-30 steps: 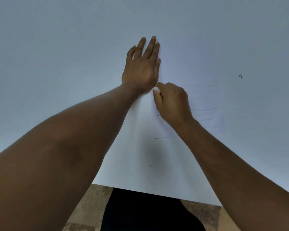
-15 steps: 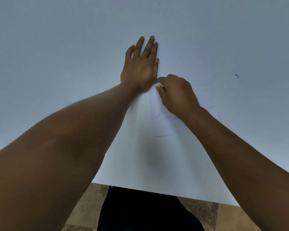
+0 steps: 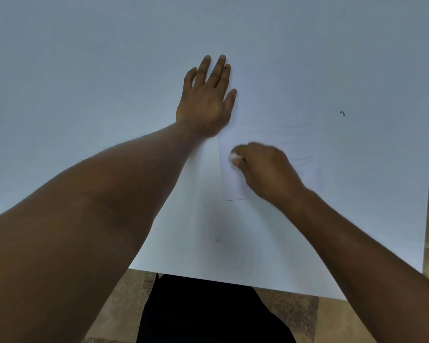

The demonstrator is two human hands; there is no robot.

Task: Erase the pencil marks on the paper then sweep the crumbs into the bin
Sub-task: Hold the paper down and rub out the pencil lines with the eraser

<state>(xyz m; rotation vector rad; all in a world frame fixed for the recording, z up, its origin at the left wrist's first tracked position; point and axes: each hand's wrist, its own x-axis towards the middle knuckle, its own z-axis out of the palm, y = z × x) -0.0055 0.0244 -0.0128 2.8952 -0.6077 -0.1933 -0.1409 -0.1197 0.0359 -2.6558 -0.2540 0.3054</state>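
We see the paper (image 3: 270, 154) lying flat on the table (image 3: 84, 70), right of centre. Our left hand (image 3: 206, 100) rests flat on the table w/ its thumb side on the paper's left edge, toward the far end. Our right hand (image 3: 265, 169) sits on the paper's near-left part, nearer to us than the left hand, w/ the eraser (image 3: 234, 157) at its fingertips, touching the sheet. A small mark (image 3: 342, 113) lies on the table well to the right of the paper. Floor (image 3: 295, 315) shows below the table's near edge.
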